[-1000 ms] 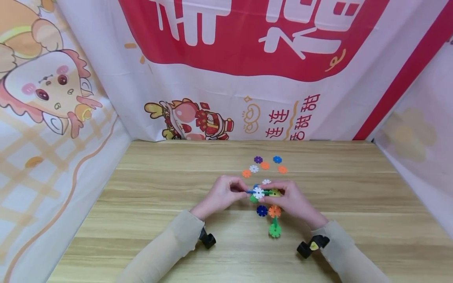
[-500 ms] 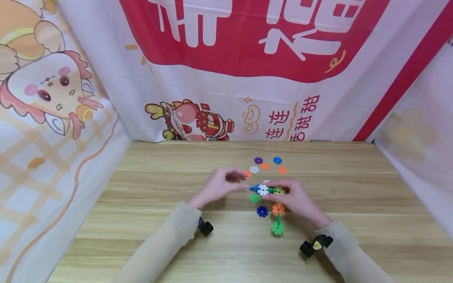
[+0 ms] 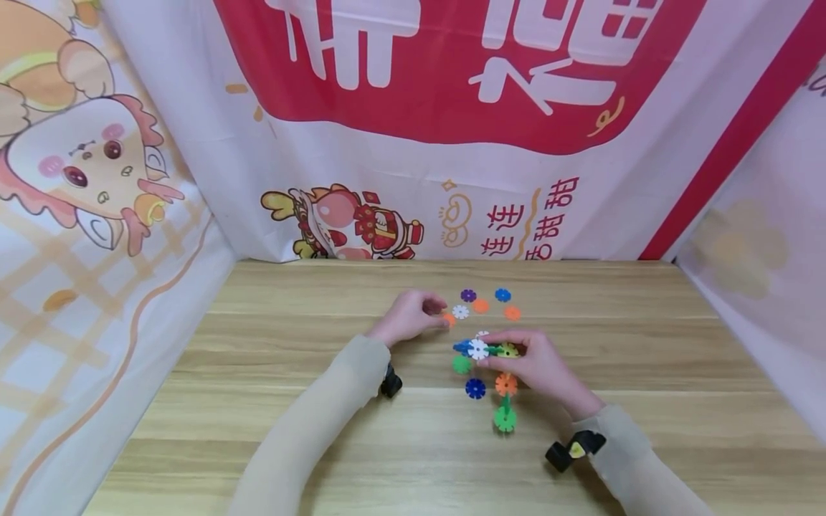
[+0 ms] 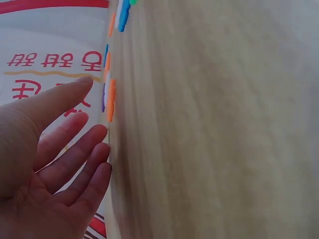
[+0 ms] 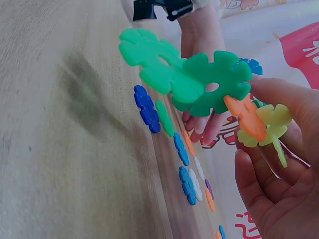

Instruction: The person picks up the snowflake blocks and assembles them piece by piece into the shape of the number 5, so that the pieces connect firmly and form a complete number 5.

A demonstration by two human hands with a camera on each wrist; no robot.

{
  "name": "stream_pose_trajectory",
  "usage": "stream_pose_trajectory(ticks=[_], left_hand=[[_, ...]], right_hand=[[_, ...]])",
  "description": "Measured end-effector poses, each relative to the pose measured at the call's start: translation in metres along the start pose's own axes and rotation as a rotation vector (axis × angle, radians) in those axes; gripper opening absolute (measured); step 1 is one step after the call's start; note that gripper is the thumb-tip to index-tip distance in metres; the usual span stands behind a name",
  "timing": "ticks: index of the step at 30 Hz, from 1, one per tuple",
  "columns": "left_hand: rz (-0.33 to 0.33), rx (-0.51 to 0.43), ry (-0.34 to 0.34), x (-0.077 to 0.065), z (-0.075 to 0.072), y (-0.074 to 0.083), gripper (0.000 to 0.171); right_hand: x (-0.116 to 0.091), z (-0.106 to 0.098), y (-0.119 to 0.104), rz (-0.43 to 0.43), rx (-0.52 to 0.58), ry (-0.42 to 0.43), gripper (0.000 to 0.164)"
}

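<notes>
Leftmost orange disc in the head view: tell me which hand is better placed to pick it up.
Probably the left hand: its fingers hold nothing and are close to that orange disc. The right hand grips the joined discs, farther away.

Loose discs lie on the desk about midway between its side edges, the farthest near its back edge. Left of them is the left hand; right, the right hand, holding joined discs.
</notes>
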State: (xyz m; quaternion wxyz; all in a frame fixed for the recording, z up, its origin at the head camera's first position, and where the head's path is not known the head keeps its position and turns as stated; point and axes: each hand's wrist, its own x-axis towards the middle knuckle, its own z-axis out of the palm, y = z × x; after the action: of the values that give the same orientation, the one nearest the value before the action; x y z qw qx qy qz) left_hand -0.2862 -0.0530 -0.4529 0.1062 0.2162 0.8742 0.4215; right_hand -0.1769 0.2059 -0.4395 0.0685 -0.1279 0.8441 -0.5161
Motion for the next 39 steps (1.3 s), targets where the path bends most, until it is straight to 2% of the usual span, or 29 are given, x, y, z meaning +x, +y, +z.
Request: stream_pose_trajectory(ticks=[9,14,23,30,39], left_hand=[[-0.055,0.056,-0.032,0.01,0.004,0.002,0.036],[-0.066,0.076,-0.043,0.011,0.005,0.005,0.029],[-0.1,0.069,-0.032,0.012,0.005,0.007,0.027],[-0.08,-0.007,0.0,0.008,0.006,0.006,0.023],[-0.041,-0.121,0.031,-0.008,0.008,0.004,0.014]], right_hand=[[-0.001,0.001,-0.002,0.02,0.03,-0.01,0.04],[-0.001,0.001,-0.001,0.004,0.029,-0.01,0.04],[0.0,0.002,0.0,-0.005,0.039,-0.014,0.038],[-0.001,0.002,0.001,0.0,0.043,-0.01,0.039],[-0.001,0.001,0.001,0.012,0.041,-0.002,0.043]])
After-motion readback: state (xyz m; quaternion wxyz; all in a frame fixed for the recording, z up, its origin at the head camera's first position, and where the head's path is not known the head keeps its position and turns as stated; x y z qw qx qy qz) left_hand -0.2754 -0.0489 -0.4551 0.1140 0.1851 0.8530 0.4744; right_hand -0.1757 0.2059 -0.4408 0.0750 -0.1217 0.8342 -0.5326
